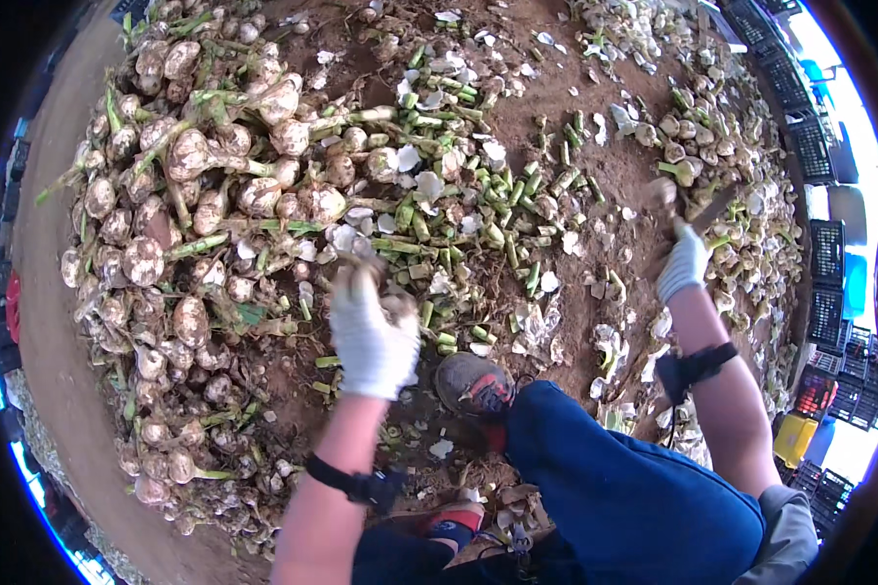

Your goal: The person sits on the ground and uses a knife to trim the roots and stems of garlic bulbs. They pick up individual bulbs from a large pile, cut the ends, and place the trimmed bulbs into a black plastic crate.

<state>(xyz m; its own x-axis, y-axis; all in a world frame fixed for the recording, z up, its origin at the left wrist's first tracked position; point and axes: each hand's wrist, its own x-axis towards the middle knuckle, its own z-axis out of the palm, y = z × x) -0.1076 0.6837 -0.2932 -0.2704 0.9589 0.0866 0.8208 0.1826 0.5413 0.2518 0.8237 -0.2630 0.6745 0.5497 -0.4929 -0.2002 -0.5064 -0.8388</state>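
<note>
My left hand (374,329), in a white knit glove, is blurred over the edge of a heap of garlic bulbs (190,153) with stalks. Its fingers are curled round something brownish, likely a garlic bulb, mostly hidden by blur. My right hand (684,259), gloved as well, grips a knife, whose dark blade (713,208) points up and to the right. A blurred garlic bulb (662,191) is just above the right hand; whether the hand touches it is unclear. Beneath the blade lies a pile of trimmed garlic bulbs (732,252). Cut green stalk pieces (512,190) lie between the hands.
Papery white skins (430,184) are scattered over the brown soil. My shoe (475,384) and blue-trousered knee (629,482) are below, between my arms. Black plastic crates (827,252) and a yellow container (795,439) stand along the right rim.
</note>
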